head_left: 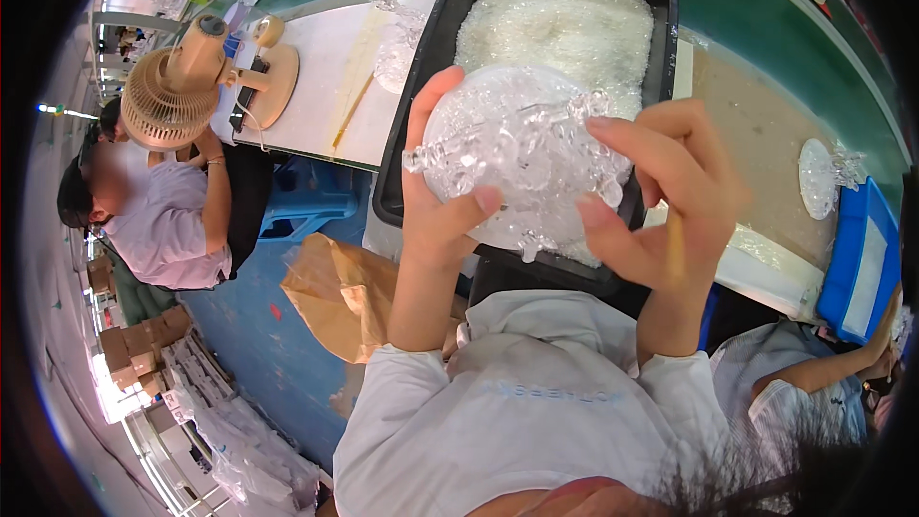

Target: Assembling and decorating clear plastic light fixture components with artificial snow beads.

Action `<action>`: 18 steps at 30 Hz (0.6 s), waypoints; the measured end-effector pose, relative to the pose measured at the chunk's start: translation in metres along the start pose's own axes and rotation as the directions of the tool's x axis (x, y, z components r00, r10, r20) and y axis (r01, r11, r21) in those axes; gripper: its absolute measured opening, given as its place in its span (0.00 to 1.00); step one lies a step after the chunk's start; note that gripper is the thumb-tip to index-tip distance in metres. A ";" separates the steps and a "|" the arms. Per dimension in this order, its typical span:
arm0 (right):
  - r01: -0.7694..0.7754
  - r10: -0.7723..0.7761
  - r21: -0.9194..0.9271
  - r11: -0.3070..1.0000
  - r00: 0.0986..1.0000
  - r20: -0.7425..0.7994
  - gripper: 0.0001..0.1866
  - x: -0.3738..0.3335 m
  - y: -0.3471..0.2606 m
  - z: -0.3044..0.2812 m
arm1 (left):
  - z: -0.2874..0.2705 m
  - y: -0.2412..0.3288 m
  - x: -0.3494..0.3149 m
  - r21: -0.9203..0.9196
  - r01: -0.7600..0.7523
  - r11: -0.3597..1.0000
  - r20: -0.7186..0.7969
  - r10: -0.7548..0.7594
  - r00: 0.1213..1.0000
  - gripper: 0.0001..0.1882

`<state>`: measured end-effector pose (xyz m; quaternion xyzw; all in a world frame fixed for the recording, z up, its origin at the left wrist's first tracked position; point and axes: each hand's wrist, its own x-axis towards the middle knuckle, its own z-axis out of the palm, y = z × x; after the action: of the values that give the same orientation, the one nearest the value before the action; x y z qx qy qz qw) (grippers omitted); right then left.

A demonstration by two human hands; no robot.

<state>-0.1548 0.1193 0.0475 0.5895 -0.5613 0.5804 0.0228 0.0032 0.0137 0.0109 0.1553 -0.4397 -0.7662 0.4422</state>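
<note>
My left hand (440, 182) grips a round white disc with a clear plastic ornament (517, 148) on it, thumb on the near side and fingers behind the rim. The ornament has several glassy, knobbed branches. At its right side, my right hand (670, 191) has the index finger and thumb spread, their tips at the clear branches; whether they press on them I cannot tell. A thin yellowish stick (676, 244) is tucked in the curled fingers of that hand. Below the ornament stands a black tray (664, 48) heaped with clear, glittering granules (555, 24).
On the white tabletop at left lie another clear ornament (394, 57) and a thin yellow stick (354, 110). A beige fan (177, 86) stands beyond, near a seated person. To the right are a similar ornament (818, 179) and a blue bin (859, 258) beside another person.
</note>
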 end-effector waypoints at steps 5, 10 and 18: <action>0.022 -0.024 -0.078 0.997 1.000 -0.020 0.12 0.006 0.005 0.005 | -0.004 0.012 0.008 0.155 0.062 0.986 0.038 -0.069 0.997 0.48; 0.235 -0.258 -0.161 0.959 0.955 -0.146 0.15 0.006 0.009 0.018 | -0.007 0.017 0.018 0.630 -0.368 0.684 0.243 0.276 0.930 0.47; 0.272 -0.363 -0.339 0.900 0.900 -0.241 0.16 -0.007 0.015 0.025 | -0.003 0.017 -0.001 0.830 -0.555 -0.050 0.438 0.674 0.594 0.34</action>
<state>-0.1466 0.1017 0.0253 0.5693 -0.5270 0.5599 0.2909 0.0142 0.0091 0.0228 0.2022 -0.7853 -0.0698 0.5810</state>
